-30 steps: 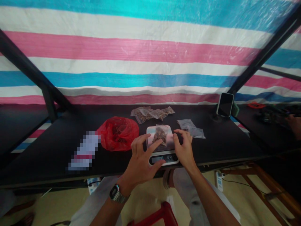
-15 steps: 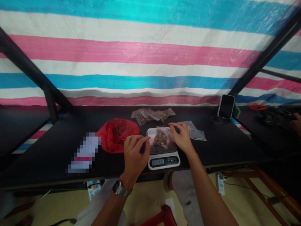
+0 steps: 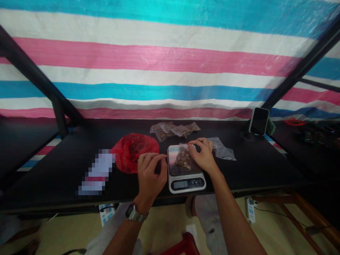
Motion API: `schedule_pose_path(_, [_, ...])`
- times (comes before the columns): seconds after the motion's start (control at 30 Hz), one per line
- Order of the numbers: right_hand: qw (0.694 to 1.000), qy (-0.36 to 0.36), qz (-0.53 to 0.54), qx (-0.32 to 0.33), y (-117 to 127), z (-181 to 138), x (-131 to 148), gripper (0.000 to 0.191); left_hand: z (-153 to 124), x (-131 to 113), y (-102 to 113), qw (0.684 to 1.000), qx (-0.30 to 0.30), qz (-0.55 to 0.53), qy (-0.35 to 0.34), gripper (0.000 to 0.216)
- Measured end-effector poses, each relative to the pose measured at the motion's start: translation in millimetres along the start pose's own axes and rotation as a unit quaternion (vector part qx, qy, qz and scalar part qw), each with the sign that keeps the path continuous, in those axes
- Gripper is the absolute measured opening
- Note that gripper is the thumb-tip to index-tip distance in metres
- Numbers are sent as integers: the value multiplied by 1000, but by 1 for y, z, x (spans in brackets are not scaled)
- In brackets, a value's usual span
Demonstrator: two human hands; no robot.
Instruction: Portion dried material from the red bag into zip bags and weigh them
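Observation:
A small clear plastic bag (image 3: pixel 183 158) of brown, dried-looking bits lies on the plate of a white kitchen scale (image 3: pixel 174 187). The scale's display is lit, its digits too small to read surely. At the bag's upper right edge, the thumb and forefinger of my right hand (image 3: pixel 203 154) come together on the plastic. My left hand (image 3: pixel 151 173) hovers just left of the scale, fingers bent, thumb apart from them, holding nothing. It partly covers a red plastic bag (image 3: pixel 124 156), which lies open with dark bits and a clear round rim inside.
Several filled clear bags (image 3: pixel 174 130) lie behind the scale. Flat clear bags (image 3: pixel 224 152) are right of my right hand. A phone (image 3: pixel 259 121) stands at the back right of the black table (image 3: pixel 255 166). A blurred-out sheet (image 3: pixel 97 173) lies left. Striped sheeting hangs behind.
My right hand has moved left onto the bag's upper edge. My left hand has drawn slightly away from the scale. The bag stays on the scale; the view has shifted a little.

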State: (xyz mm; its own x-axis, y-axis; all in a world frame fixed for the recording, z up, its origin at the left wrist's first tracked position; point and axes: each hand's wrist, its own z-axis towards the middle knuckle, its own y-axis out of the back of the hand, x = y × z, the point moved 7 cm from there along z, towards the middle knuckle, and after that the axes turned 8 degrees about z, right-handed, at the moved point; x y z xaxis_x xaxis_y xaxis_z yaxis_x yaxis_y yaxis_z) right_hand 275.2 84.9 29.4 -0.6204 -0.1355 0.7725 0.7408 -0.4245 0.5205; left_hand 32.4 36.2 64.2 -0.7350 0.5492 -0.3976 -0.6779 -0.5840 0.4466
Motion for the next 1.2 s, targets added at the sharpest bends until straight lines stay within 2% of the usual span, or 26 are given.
schedule_pose_path(0.1, [998, 26, 52, 13, 5, 3, 14, 15, -1, 2, -2, 1000, 7, -17, 4, 15])
schedule_pose_path(0.17, [989, 63, 126, 50, 7, 2, 33, 16, -3, 5, -3, 998, 16, -46, 26, 15])
schedule_pose_path(0.27, [963, 81, 218, 139, 2, -2, 69, 17, -7, 13, -10, 982, 54, -138, 118, 28])
schedule_pose_path(0.33, [951, 77, 237, 181, -8, -4, 93, 17, -12, 17, -17, 948, 92, -228, 202, 34])
schedule_pose_path(0.4, [947, 80, 237, 202, -24, -4, 117, 15, -18, 19, -23, 898, 107, -315, 290, 31])
schedule_pose_path(0.47, [949, 87, 217, 210, -43, 0, 139, 14, -27, 22, -25, 838, 73, -380, 384, 37])
schedule_pose_path(0.53, [952, 101, 176, 228, -66, 5, 156, 14, -36, 25, -27, 764, 29, -448, 464, 46])
schedule_pose_path(0.6, [948, 114, 137, 262, -89, 10, 168, 17, -42, 28, -29, 685, -12, -514, 517, 48])
schedule_pose_path(0.67, [943, 116, 110, 292, -106, 14, 174, 21, -44, 31, -29, 612, -51, -561, 555, 41])
schedule_pose_path(0.73, [941, 113, 92, 307, -117, 16, 175, 24, -43, 36, -27, 559, -76, -583, 584, 32])
schedule_pose_path(0.77, [939, 114, 85, 314, -122, 17, 176, 24, -42, 38, -26, 543, -83, -588, 594, 29])
schedule_pose_path(1.0, [926, 111, 81, 351, -139, 15, 178, 26, -42, 44, -22, 504, -105, -604, 609, 26])
schedule_pose_path(1.2, [921, 121, 82, 361, -140, 12, 183, 24, -42, 44, -23, 507, -94, -617, 595, 35])
